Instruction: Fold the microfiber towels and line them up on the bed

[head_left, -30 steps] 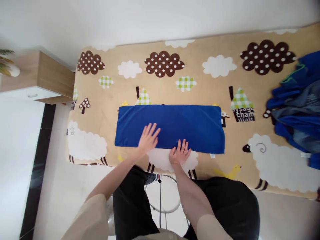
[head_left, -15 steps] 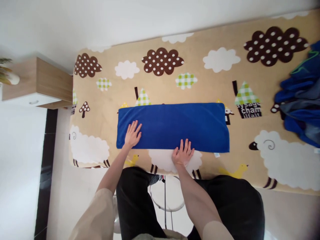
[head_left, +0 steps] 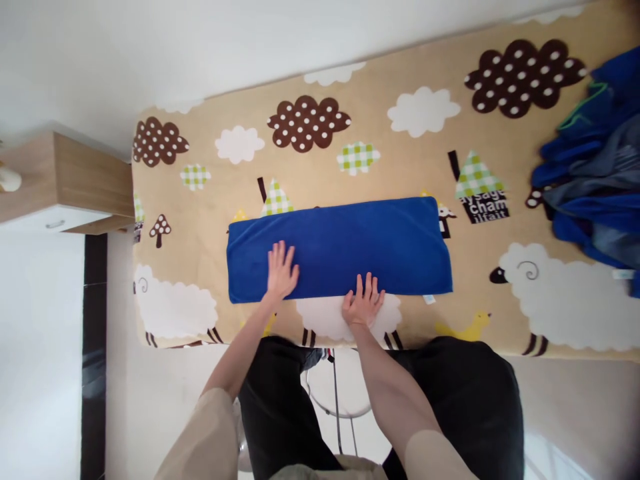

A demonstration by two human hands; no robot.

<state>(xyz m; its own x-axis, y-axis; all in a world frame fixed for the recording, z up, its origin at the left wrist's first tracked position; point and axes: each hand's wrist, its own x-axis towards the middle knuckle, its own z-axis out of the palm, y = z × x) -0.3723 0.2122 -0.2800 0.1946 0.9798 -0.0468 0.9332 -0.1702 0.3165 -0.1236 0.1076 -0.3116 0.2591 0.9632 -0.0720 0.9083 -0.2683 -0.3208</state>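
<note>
A blue towel (head_left: pixel 350 243) lies flat as a long folded strip on the patterned cloth (head_left: pixel 195 233) in front of me. My left hand (head_left: pixel 282 272) rests open on its left part, palm down with fingers spread. Over the near edge, right of the middle, my right hand (head_left: pixel 364 303) lies open, its fingertips on the towel and its heel on the cloth. A small white tag (head_left: pixel 429 299) sticks out under the near edge at the right.
A heap of blue and grey cloths (head_left: pixel 595 180) lies at the right end of the surface. To the left stands a wooden cabinet (head_left: pixel 93 173) with a white drawer front. Below the near edge a round stool (head_left: pixel 340 393) shows between my legs.
My left hand has slid to the right across the towel. My right hand stays at the near edge. The whole view has turned slightly.
</note>
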